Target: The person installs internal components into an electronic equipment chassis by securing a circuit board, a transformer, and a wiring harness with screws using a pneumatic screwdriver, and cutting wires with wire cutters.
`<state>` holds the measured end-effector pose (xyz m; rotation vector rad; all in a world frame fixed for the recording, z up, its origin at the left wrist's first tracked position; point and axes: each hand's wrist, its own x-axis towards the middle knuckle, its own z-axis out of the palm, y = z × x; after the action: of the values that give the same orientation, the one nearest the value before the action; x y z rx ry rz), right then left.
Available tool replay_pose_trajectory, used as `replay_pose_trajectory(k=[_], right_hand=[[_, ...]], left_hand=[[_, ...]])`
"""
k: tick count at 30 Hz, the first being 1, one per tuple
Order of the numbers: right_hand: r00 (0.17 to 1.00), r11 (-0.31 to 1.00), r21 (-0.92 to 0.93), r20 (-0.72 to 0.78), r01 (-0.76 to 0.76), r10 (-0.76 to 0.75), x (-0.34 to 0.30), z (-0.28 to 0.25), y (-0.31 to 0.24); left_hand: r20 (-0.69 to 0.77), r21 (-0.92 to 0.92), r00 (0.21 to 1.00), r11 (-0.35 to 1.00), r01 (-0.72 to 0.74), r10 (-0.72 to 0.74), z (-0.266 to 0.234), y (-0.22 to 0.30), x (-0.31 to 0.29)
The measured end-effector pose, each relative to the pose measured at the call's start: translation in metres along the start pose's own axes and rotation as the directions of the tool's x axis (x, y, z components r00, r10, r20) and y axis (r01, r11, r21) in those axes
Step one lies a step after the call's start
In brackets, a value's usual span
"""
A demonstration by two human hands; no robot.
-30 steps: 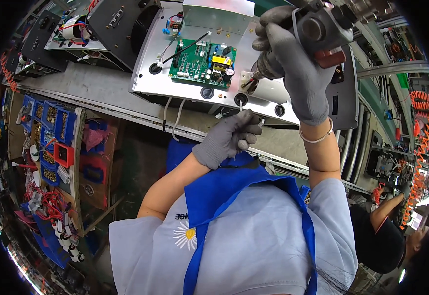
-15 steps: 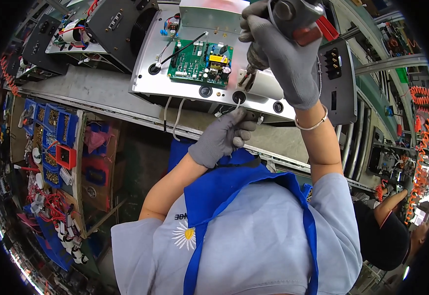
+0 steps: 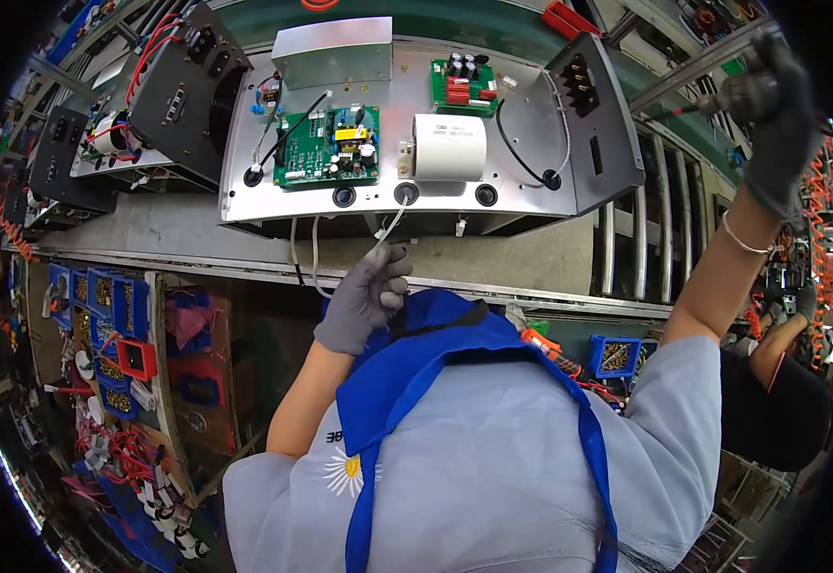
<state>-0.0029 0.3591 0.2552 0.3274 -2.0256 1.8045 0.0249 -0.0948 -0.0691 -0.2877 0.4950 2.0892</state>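
Observation:
My left hand (image 3: 361, 298), in a grey glove, is closed in a pinch on a white cable (image 3: 395, 222). The cable comes out of a black grommet in the front edge of a metal chassis (image 3: 283, 202). Out to the far right, my gloved right hand (image 3: 785, 134) grips a power screwdriver (image 3: 736, 99), its bit pointing left toward the chassis's dark end panel (image 3: 609, 124). On the chassis sit a white cylindrical capacitor (image 3: 452, 151), a green circuit board (image 3: 316, 153) with a yellow transformer, and a smaller green board (image 3: 464, 84) with red parts.
More dark-panelled units (image 3: 170, 105) stand on the bench at left. Metal rollers (image 3: 669, 205) run along the right. Blue bins of small parts (image 3: 101, 291) are at lower left, another blue bin (image 3: 615, 355) below the bench. A person in a dark top (image 3: 769, 411) is at right.
My right hand has carried the screwdriver from beside the capacitor out to the far right. My left hand has shifted left and down. The view has shifted, showing the smaller board and the whole capacitor.

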Motion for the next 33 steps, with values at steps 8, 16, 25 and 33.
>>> replay_pose_trajectory(k=[8, 16, 25, 33], right_hand=[[0.909, 0.604, -0.718, -0.415, -0.346, 0.027, -0.179, -0.084, 0.33], [0.646, 0.092, -0.823, -0.364, -0.561, 0.671, -0.275, 0.024, 0.398], [0.708, 0.178, -0.798, -0.378, -0.576, 0.597, -0.267, 0.035, 0.362], [0.823, 0.69, -0.509, -0.52, -0.514, 0.23, -0.223, 0.02, 0.293]], left_hand=[[0.236, 0.778, 0.968, 0.581, -0.237, 0.079, 0.118, -0.02, 0.02], [0.09, 0.865, 0.962, 0.459, -0.204, 0.259, 0.159, -0.04, 0.141], [0.029, 0.92, 0.978, 0.376, -0.107, 0.205, 0.186, -0.04, 0.215], [-0.033, 0.859, 0.907, 0.476, -0.189, 0.42, 0.19, -0.038, 0.248]])
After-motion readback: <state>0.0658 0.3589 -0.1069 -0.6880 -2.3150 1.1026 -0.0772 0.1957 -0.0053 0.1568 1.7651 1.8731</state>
